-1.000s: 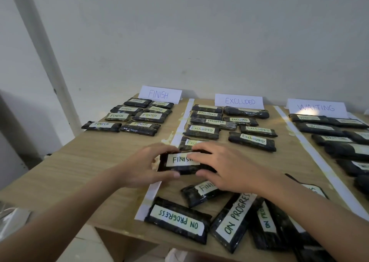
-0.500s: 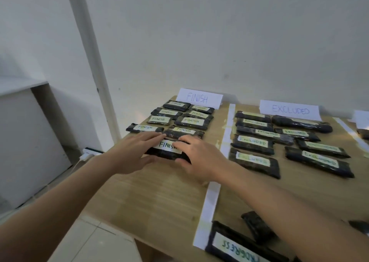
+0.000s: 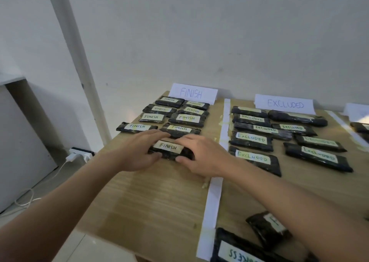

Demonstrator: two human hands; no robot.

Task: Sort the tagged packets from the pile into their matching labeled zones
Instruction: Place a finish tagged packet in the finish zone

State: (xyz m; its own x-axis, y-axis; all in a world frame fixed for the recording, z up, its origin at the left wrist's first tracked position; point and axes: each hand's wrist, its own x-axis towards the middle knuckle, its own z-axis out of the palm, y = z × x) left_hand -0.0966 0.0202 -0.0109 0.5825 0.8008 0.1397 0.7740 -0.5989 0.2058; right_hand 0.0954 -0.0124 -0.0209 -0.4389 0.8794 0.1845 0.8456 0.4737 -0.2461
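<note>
Left hand (image 3: pixel 139 151) and right hand (image 3: pixel 201 155) gripping opposite ends of a FINISH packet (image 3: pixel 169 149) — set flat on the table (image 3: pixel 139 202) in the FINISH zone, below the rows. Likely fault: crooked release — nudging the neighbouring packet (image 3: pixel 179 129).

Both hands (left (image 3: pixel 137 152), right (image 3: pixel 201 156)) reach forward, fingers curled.
</note>
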